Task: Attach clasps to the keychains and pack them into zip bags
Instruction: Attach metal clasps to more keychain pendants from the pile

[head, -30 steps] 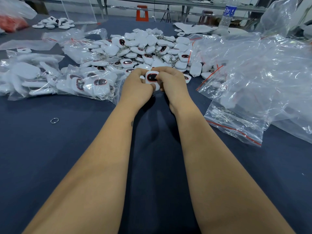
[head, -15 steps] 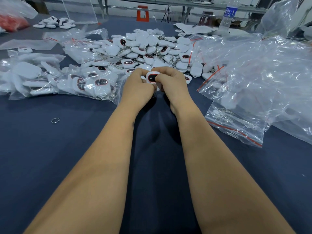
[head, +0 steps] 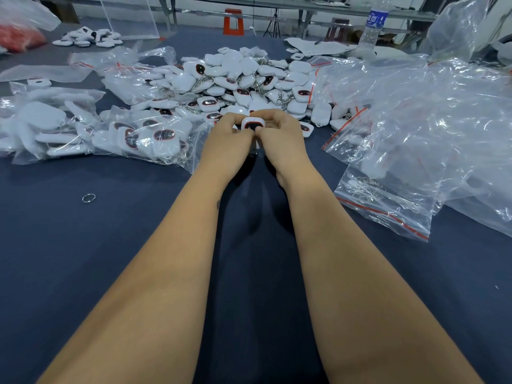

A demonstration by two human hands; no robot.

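Observation:
A small white keychain (head: 252, 124) with a dark red-rimmed oval face is held between both hands just above the dark blue table (head: 110, 239). My left hand (head: 225, 142) grips its left side with curled fingers. My right hand (head: 282, 139) pinches its right and lower edge with thumb and fingers. Whether a clasp is between my fingers is hidden. Behind the hands lies a big heap of loose white keychains (head: 238, 79) with metal chains. A zip bag (head: 385, 206) holding metal clasps lies to the right.
Filled zip bags of keychains (head: 133, 134) lie at the left. A large pile of empty clear bags (head: 432, 120) fills the right side. A loose metal ring (head: 88, 198) lies on the cloth at the left. A water bottle (head: 372, 26) stands at the back.
Both hands stay together on the keychain with only small finger shifts; my right thumb now sits lower on the keychain's face. Nothing else has moved.

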